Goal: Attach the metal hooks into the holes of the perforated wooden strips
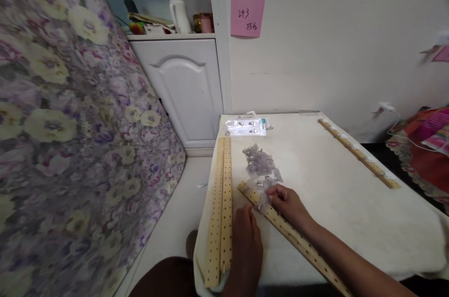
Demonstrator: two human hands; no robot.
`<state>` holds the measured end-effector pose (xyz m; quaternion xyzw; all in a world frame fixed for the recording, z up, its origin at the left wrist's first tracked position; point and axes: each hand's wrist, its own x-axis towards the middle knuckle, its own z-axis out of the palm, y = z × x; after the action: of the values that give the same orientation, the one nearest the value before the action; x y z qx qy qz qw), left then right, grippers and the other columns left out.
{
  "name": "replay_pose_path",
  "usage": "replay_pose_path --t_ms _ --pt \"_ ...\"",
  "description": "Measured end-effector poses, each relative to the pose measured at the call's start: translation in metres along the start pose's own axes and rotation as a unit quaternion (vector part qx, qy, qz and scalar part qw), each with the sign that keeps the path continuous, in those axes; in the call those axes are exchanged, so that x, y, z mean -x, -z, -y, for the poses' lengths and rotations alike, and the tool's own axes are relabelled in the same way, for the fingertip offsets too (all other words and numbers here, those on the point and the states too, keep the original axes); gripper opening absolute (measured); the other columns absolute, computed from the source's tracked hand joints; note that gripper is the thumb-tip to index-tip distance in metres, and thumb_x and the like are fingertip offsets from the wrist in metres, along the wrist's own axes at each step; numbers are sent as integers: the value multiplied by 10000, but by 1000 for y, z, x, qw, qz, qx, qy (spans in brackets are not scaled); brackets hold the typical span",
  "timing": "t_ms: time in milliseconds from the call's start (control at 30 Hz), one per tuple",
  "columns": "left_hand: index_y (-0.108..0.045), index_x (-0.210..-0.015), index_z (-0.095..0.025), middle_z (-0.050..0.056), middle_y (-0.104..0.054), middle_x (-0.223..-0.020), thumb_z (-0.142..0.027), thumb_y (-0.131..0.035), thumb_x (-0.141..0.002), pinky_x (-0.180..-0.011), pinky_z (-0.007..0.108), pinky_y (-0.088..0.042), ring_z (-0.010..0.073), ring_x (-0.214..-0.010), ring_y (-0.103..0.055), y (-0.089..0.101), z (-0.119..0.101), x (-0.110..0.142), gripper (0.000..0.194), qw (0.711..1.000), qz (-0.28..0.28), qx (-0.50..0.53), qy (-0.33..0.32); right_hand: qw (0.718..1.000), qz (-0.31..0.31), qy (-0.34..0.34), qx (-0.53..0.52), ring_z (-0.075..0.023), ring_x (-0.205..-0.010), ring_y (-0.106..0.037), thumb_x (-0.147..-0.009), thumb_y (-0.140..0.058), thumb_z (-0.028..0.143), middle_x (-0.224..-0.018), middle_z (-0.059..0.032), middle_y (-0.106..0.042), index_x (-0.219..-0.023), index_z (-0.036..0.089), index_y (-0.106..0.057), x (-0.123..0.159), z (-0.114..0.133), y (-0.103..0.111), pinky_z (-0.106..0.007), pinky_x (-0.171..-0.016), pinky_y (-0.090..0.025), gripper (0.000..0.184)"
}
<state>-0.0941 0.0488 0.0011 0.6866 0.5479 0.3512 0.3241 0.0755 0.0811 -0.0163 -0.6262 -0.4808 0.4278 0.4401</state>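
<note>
Perforated wooden strip (298, 241), far end just on the near side of a packet heap (259, 162), long axis slanting from there toward near right, left hand (247, 236) curled nearer than the heap, right hand (288, 201) pinched beside it, both grips unclear

Matt wood, shiny plastic
The perforated strip (293, 233) looks to me like smooth wood, the small packets (259, 162) glossy clear plastic, the pink note (247, 14) matt paper.

On the pale-covered table (308, 161), perforated wooden strips (227, 184), a heap of small clear packets (258, 161), a flat clear package (245, 127).
</note>
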Motion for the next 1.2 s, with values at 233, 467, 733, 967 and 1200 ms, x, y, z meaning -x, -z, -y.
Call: replay_pose_path --t_ms 233,467,733,967,1200 --pt "-509 -1198 -128 126 -556 -1110 -78 -308 -851 -944 409 -420 220 -1059 -515 -12 11 4 405 988 17 -139 -63 1000 -20 0 13 -100 -468 -415 -739 -524 274 -540 58 -469 -825 179 -613 -5 -4 -3 -208 -453 -329 156" --pt "-493 -1267 -154 109 -569 -1190 12 -291 -821 -950 385 -421 216 -1098 -512 -20 14 8 518 968 21 -246 -50 1000 -23 -5 -9 -94 -400 -441 -739 -526 274 -504 76 -462 -829 182 -589 -8 -7 -4 -212 -430 -339 143" --pt "-454 -1316 -115 125 -569 -1196 32 -327 -815 -933 402 -428 238 -1066 -513 -16 6 6 537 942 55 -324 -70 999 -15 -11 -26 -94 -367 -467 -760 -524 301 -483 88 -472 -856 184 -563 -6 -7 -3 -206 -416 -331 156" --pt "-459 -1307 -99 132 -577 -1187 32 -364 -813 -887 397 -458 237 -1028 -532 -17 6 6 520 927 47 -360 -98 1000 -16 -8 -14 -96 -371 -477 -760 -515 294 -486 83 -484 -857 189 -567 -6 -8 -2 -206 -416 -343 152" --pt "-480 -1285 -107 129 -589 -1174 47 -363 -795 -856 395 -471 237 -1021 -543 -18 5 7 527 918 34 -379 -109 1000 -18 -6 -10 -95 -386 -480 -753 -520 310 -524 72 -512 -853 192 -574 -5 -5 -2 -210 -426 -360 164"
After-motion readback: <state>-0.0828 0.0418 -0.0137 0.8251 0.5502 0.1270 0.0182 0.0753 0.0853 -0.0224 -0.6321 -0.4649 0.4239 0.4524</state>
